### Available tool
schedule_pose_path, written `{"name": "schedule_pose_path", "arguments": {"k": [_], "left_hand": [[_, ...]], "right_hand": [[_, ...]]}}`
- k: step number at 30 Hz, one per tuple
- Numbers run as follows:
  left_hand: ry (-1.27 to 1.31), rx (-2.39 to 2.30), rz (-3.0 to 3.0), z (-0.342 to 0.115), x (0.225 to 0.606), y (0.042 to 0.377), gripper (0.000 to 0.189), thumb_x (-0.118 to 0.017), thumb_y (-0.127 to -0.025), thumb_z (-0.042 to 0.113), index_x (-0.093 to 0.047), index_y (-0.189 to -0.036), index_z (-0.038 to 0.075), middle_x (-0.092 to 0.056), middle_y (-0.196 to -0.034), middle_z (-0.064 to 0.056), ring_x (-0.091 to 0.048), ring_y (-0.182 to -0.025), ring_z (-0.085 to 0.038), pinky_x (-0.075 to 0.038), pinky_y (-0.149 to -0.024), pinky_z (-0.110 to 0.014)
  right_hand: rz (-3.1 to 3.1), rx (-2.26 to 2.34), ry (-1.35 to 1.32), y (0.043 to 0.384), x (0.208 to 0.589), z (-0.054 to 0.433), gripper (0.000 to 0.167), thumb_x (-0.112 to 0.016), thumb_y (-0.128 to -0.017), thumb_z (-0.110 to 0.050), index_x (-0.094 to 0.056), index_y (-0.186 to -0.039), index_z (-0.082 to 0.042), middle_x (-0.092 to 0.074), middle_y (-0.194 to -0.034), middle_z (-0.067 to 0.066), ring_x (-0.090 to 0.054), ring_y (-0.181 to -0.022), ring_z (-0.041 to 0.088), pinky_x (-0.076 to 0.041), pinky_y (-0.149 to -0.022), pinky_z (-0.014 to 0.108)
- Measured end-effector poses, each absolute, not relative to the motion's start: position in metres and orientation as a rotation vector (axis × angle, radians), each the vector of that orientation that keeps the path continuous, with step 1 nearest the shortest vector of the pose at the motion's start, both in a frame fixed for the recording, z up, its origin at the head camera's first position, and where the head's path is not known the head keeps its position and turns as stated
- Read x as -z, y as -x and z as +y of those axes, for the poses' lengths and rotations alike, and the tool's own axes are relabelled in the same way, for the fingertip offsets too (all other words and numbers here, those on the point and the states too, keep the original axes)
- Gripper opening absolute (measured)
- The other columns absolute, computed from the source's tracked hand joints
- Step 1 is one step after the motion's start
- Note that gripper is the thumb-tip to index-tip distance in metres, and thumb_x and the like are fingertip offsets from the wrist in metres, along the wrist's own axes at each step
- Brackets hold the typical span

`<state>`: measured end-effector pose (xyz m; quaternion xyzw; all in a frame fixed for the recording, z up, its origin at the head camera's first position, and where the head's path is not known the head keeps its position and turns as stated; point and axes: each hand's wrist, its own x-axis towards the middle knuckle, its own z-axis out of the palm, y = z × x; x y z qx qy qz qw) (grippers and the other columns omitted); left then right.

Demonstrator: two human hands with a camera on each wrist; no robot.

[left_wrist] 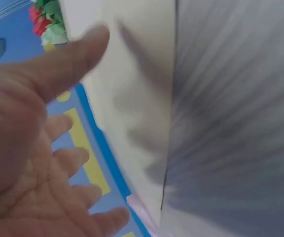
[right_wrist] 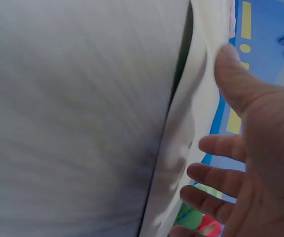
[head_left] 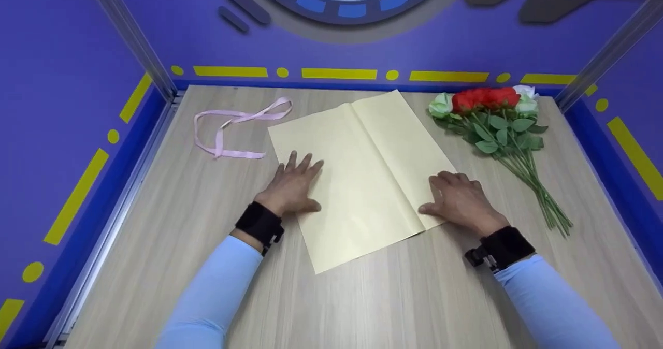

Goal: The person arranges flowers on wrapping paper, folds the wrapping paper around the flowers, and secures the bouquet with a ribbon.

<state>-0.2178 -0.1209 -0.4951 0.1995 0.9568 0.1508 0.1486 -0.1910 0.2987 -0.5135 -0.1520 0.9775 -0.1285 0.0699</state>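
Note:
A cream sheet of wrapping paper [head_left: 352, 178] with a lengthwise crease right of its middle lies at a slant on the table. Over its left edge is my left hand [head_left: 292, 186], fingers spread and thumb pointing right. In the left wrist view that hand [left_wrist: 38, 128] shows an open palm with nothing in it. My right hand [head_left: 461, 201] is at the paper's lower right edge, fingers slightly bent. The right wrist view shows this hand [right_wrist: 260, 143] with thumb and fingers apart, holding nothing, above the paper [right_wrist: 181, 128]. Whether either hand touches the paper is unclear.
A pink ribbon [head_left: 233, 115] lies loosely looped at the back left of the wooden table [head_left: 373, 307]. At the back right is a bunch of red and white artificial flowers [head_left: 487, 100], stems toward the front right. Blue panels [head_left: 57, 105] enclose the back and sides.

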Motion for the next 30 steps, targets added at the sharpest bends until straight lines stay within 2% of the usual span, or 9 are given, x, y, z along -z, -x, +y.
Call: {"name": "schedule_pose_path", "arguments": {"k": [3, 6, 9, 14, 16, 20, 24, 27, 30], "left_hand": [[-0.609, -0.446, 2.691, -0.120, 0.498, 0.218, 0.095, -0.081, -0.091, 0.047, -0.032, -0.167, 0.019, -0.018, -0.176, -0.017, -0.002, -0.163, -0.042, -0.008, -0.126, -0.070], [-0.619, -0.485, 2.695, -0.121, 0.497, 0.222, 0.085, -0.078, -0.093, 0.046, -0.039, -0.164, 0.021, -0.022, -0.175, -0.016, -0.006, -0.164, -0.038, -0.008, -0.127, -0.070], [-0.597, -0.466, 2.692, -0.124, 0.497, 0.226, 0.087, -0.079, -0.093, 0.045, -0.037, -0.165, 0.021, -0.019, -0.175, -0.017, -0.006, -0.164, -0.039, -0.010, -0.127, -0.068], [-0.525, -0.428, 2.639, -0.131, 0.503, 0.224, 0.092, -0.078, -0.094, 0.048, -0.031, -0.168, 0.021, -0.013, -0.176, -0.020, -0.005, -0.163, -0.044, -0.009, -0.127, -0.069], [-0.511, -0.432, 2.629, -0.131, 0.504, 0.222, 0.092, -0.077, -0.094, 0.049, -0.031, -0.168, 0.021, -0.014, -0.175, -0.020, -0.005, -0.163, -0.044, -0.008, -0.126, -0.070], [-0.506, -0.441, 2.638, -0.130, 0.503, 0.221, 0.091, -0.078, -0.093, 0.048, -0.034, -0.167, 0.020, -0.017, -0.175, -0.022, -0.006, -0.162, -0.047, -0.008, -0.124, -0.075], [-0.495, -0.449, 2.629, -0.130, 0.502, 0.221, 0.090, -0.080, -0.092, 0.045, -0.036, -0.166, 0.020, -0.018, -0.175, -0.022, -0.007, -0.162, -0.047, -0.009, -0.122, -0.077], [-0.493, -0.451, 2.616, -0.131, 0.502, 0.220, 0.091, -0.081, -0.091, 0.045, -0.036, -0.166, 0.020, -0.017, -0.175, -0.021, -0.006, -0.162, -0.046, -0.009, -0.123, -0.076], [-0.505, -0.455, 2.612, -0.131, 0.502, 0.220, 0.091, -0.082, -0.090, 0.045, -0.037, -0.166, 0.021, -0.017, -0.175, -0.020, -0.006, -0.163, -0.044, -0.008, -0.123, -0.075]], "right_hand": [[2.863, 0.378, 0.489, 0.196, 0.511, 0.305, 0.082, -0.075, -0.095, -0.048, -0.047, -0.156, -0.001, -0.042, -0.161, 0.029, -0.035, -0.148, 0.055, -0.027, -0.112, 0.078], [2.792, 0.429, 0.510, 0.203, 0.506, 0.315, 0.076, -0.077, -0.096, -0.037, -0.046, -0.158, -0.003, -0.037, -0.164, 0.029, -0.027, -0.153, 0.054, -0.016, -0.116, 0.082], [2.761, 0.464, 0.507, 0.209, 0.502, 0.324, 0.073, -0.078, -0.096, -0.029, -0.047, -0.157, -0.005, -0.034, -0.165, 0.031, -0.022, -0.155, 0.055, -0.010, -0.115, 0.084], [2.774, 0.483, 0.453, 0.212, 0.500, 0.333, 0.079, -0.080, -0.093, -0.022, -0.042, -0.159, -0.001, -0.030, -0.166, 0.034, -0.019, -0.155, 0.055, -0.010, -0.116, 0.083], [2.784, 0.497, 0.443, 0.212, 0.500, 0.335, 0.080, -0.080, -0.092, -0.022, -0.041, -0.159, 0.001, -0.031, -0.165, 0.034, -0.021, -0.155, 0.054, -0.012, -0.118, 0.080], [2.783, 0.511, 0.451, 0.210, 0.502, 0.339, 0.073, -0.077, -0.095, -0.025, -0.047, -0.154, 0.006, -0.037, -0.160, 0.037, -0.030, -0.151, 0.055, -0.023, -0.120, 0.072], [2.751, 0.511, 0.437, 0.207, 0.500, 0.340, 0.071, -0.078, -0.095, -0.029, -0.051, -0.151, 0.005, -0.042, -0.158, 0.037, -0.037, -0.147, 0.055, -0.033, -0.119, 0.065], [2.766, 0.496, 0.418, 0.203, 0.496, 0.339, 0.070, -0.080, -0.092, -0.031, -0.056, -0.147, 0.004, -0.052, -0.151, 0.033, -0.046, -0.142, 0.053, -0.040, -0.114, 0.064], [2.817, 0.455, 0.394, 0.201, 0.494, 0.339, 0.065, -0.083, -0.089, -0.036, -0.062, -0.137, 0.004, -0.062, -0.138, 0.029, -0.057, -0.129, 0.051, -0.048, -0.101, 0.064]]}}
